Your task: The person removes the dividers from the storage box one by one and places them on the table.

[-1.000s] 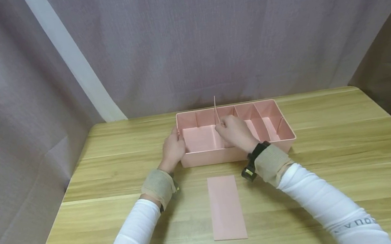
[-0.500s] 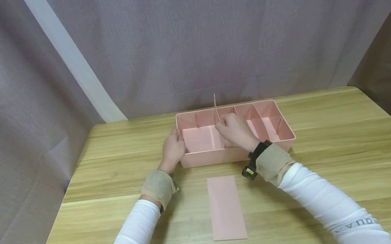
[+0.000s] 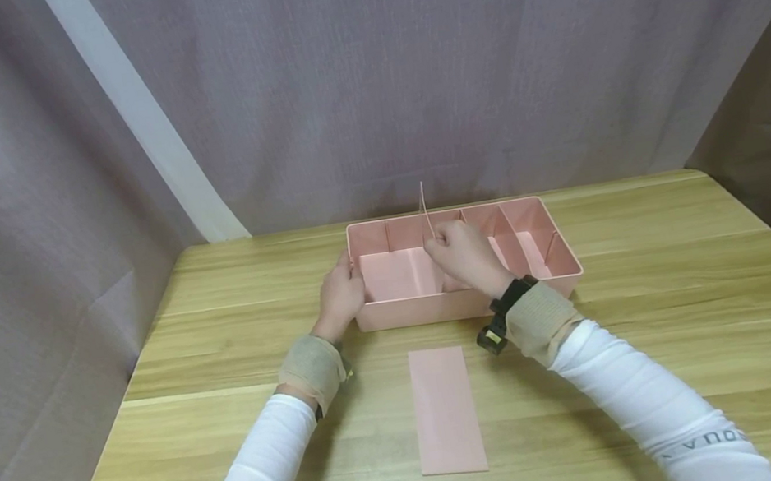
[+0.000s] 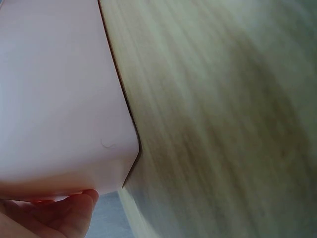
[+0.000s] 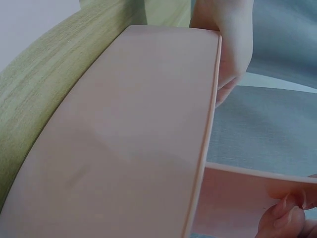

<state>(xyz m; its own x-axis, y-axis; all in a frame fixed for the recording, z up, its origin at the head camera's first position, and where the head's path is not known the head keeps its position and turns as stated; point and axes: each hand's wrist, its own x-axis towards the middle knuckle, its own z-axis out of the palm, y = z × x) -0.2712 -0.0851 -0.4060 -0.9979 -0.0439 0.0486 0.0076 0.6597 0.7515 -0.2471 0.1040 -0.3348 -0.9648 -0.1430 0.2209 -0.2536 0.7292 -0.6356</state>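
A long pink organizer box stands at the far side of the table, with upright partitions inside its right half. My left hand grips the box's left end wall at the rim. Reaching over the front wall, my right hand pinches a thin pink divider between thumb and fingers. The divider stands crosswise near the middle of the box, its far end poking above the back rim; its lower part is partly hidden. In the right wrist view, the fingertips press against the divider's face.
A flat pink panel lies on the wooden table in front of the box, between my forearms. Grey curtains hang close behind the table and along its left side. A fixed partition stands right of my right hand.
The divider's far end has risen a little, and my right hand has shifted slightly up with it. My left hand and the loose panel have stayed put.
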